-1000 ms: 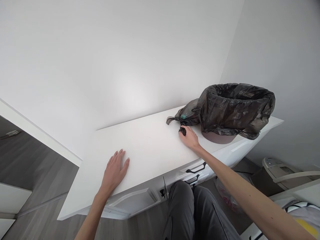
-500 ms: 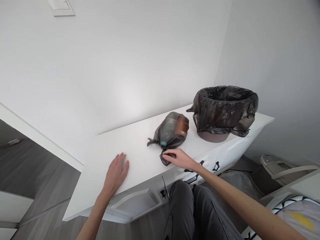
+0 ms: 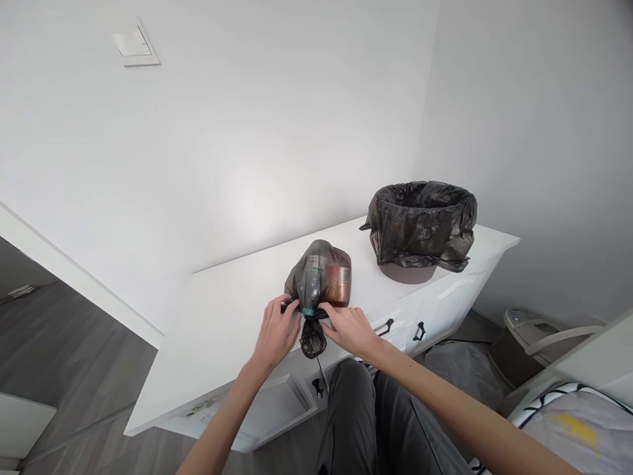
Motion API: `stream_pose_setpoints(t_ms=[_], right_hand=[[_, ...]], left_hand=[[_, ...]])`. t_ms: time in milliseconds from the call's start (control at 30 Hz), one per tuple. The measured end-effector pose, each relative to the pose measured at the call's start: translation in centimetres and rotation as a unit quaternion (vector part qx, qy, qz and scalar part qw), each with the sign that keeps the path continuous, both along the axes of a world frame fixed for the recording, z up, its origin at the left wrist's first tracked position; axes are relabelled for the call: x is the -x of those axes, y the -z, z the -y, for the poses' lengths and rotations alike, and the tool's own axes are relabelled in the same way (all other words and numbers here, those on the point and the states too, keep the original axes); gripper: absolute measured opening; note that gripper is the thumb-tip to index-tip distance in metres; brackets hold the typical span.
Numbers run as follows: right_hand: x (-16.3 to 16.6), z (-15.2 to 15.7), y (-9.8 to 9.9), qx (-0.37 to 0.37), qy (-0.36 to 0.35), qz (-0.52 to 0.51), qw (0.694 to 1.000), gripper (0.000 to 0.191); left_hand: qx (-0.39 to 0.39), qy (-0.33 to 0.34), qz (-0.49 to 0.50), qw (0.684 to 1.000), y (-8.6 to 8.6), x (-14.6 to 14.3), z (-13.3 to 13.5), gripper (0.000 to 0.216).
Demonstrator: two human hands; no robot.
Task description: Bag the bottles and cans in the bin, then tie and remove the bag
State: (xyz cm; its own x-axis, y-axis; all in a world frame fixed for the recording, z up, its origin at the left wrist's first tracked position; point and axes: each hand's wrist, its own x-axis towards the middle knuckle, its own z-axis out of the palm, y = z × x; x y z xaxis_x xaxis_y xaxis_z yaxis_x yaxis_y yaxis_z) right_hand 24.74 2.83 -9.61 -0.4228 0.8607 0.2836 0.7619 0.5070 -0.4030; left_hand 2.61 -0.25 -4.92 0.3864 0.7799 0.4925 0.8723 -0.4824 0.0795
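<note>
A knotted, see-through black garbage bag (image 3: 302,272) lies on the white cabinet top (image 3: 237,290), its gathered end toward me at the front edge. Inside it show a bottle with a teal cap (image 3: 312,280) and an orange-brown container (image 3: 339,284). My left hand (image 3: 277,330) pinches a dark strip of the bag on the left of the knot. On the other side, my right hand (image 3: 349,326) has thumb and fingers closed on the bag beside the teal cap.
At the right of the cabinet stands a trash bin (image 3: 408,273) lined with a black bag (image 3: 425,231). Black handles (image 3: 419,331) stick out from the cabinet front. A grey-brown appliance (image 3: 524,349) sits on the floor at right. The wall has a switch (image 3: 136,45).
My left hand has left the cabinet top and moved right onto the bag. The bag has turned more upright, its gathered end now toward me. My right hand still grips it.
</note>
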Motion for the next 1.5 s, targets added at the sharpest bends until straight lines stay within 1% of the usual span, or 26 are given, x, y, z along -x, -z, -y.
stream_pose_setpoints(t_ms=[100, 200, 300, 400, 533, 667, 733, 800, 900, 967, 1033, 1100, 1167, 1233, 1300, 1333, 1367, 1433, 1500], right_hand=[[0.8, 0.1, -1.5, 0.012, 0.018, 0.071, 0.997, 0.024], [0.4, 0.4, -3.6, 0.017, 0.008, 0.096, 0.995, 0.017], [-0.9, 0.9, -5.4, -0.001, 0.001, 0.082, 0.997, 0.017], [-2.4, 1.1, -6.2, -0.032, 0.003, 0.035, 0.999, 0.016], [-4.1, 0.6, -6.3, -0.072, 0.021, -0.086, 0.994, 0.013], [-5.6, -0.4, -6.5, -0.060, 0.039, -0.217, 0.974, 0.010], [-6.2, -0.9, -6.8, -0.046, 0.042, -0.248, 0.967, 0.010], [-6.6, -1.2, -7.1, -0.039, 0.045, -0.259, 0.964, 0.010], [-6.8, -1.3, -7.3, -0.035, 0.043, -0.262, 0.963, 0.009], [-6.5, -1.3, -7.2, -0.021, 0.029, -0.276, 0.961, 0.010], [-5.9, -1.2, -7.2, 0.001, 0.008, -0.303, 0.953, 0.010], [-5.1, -1.0, -7.3, 0.027, -0.021, -0.328, 0.944, 0.010], [-4.1, -0.7, -7.8, 0.050, -0.054, -0.342, 0.937, 0.009], [-3.2, -0.2, -8.6, 0.067, -0.082, -0.353, 0.930, 0.008], [-2.3, 0.1, -9.3, 0.087, -0.099, -0.376, 0.917, 0.007], [-2.0, 0.2, -9.7, 0.099, -0.102, -0.393, 0.908, 0.008], [-1.6, 0.2, -9.9, 0.112, -0.104, -0.413, 0.898, 0.008], [-0.9, 0.0, -10.3, 0.137, -0.104, -0.455, 0.874, 0.010], [-0.2, -0.1, -10.6, 0.158, -0.103, -0.492, 0.850, 0.011]], left_hand=[[-0.002, 0.006, -0.027, 1.000, 0.8, -0.3, -1.8, 0.025], [0.000, 0.017, -0.068, 0.998, 1.0, 0.2, -3.0, 0.016], [0.002, 0.029, -0.094, 0.995, 0.6, 1.0, -3.4, 0.019], [0.013, 0.027, -0.082, 0.996, 0.0, 1.7, -3.1, 0.026], [0.040, 0.019, -0.006, 0.999, -0.7, 2.2, -2.6, 0.029], [0.071, 0.020, 0.082, 0.994, -1.1, 2.7, -2.0, 0.021], [0.065, 0.020, 0.106, 0.992, -1.3, 3.1, -1.9, 0.020], [0.040, 0.011, 0.115, 0.992, -1.8, 3.5, -2.0, 0.019], [-0.016, -0.017, 0.141, 0.990, -3.3, 3.9, -2.2, 0.020], [-0.046, -0.046, 0.185, 0.981, -4.6, 3.6, -2.1, 0.023], [-0.048, -0.082, 0.245, 0.965, -6.0, 2.9, -1.8, 0.027], [-0.018, -0.112, 0.300, 0.947, -7.1, 1.9, -1.3, 0.029], [0.033, -0.125, 0.346, 0.929, -7.8, 1.0, -0.9, 0.031], [0.082, -0.120, 0.390, 0.909, -8.2, 0.3, -0.6, 0.031], [0.108, -0.099, 0.430, 0.891, -8.3, -0.2, -0.3, 0.035], [0.099, -0.086, 0.443, 0.887, -8.3, -0.5, 0.0, 0.038], [0.072, -0.076, 0.449, 0.888, -8.1, -0.8, 0.3, 0.041], [-0.034, -0.071, 0.433, 0.898, -7.5, -1.4, 1.2, 0.039], [-0.153, -0.082, 0.377, 0.910, -6.6, -2.0, 2.3, 0.031]])
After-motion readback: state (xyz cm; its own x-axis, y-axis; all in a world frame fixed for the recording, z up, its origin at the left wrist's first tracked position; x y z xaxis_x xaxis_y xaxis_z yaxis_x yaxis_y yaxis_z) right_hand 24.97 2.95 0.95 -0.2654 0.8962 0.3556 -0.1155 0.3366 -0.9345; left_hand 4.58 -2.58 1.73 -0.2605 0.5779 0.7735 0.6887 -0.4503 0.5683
